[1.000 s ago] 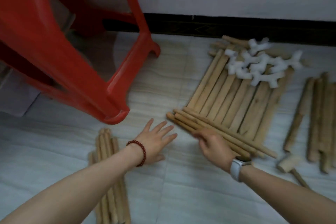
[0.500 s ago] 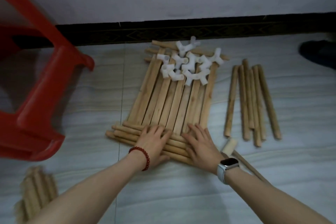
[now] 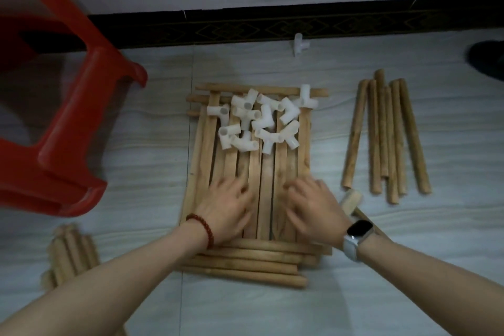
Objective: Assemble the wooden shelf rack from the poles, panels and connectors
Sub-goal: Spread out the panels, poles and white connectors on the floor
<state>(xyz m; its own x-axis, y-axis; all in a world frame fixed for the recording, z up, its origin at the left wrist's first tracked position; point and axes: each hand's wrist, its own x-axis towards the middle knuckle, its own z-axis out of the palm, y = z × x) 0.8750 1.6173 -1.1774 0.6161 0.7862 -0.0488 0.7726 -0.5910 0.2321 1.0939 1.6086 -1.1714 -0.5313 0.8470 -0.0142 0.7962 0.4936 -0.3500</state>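
No legible text, label or number anywhere (dark watch face included).

Matt wooden slatted panel (image 3: 251, 172), white plastic connectors (image 3: 256, 120), glossy red plastic stool (image 3: 68, 128)

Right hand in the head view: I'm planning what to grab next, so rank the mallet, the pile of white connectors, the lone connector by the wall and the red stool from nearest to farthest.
From the right hand:
1. Mallet, just to its right.
2. Pile of white connectors, ahead on the panel.
3. Lone connector, far ahead by the wall.
4. Red stool, far left; too close to call against the lone connector.
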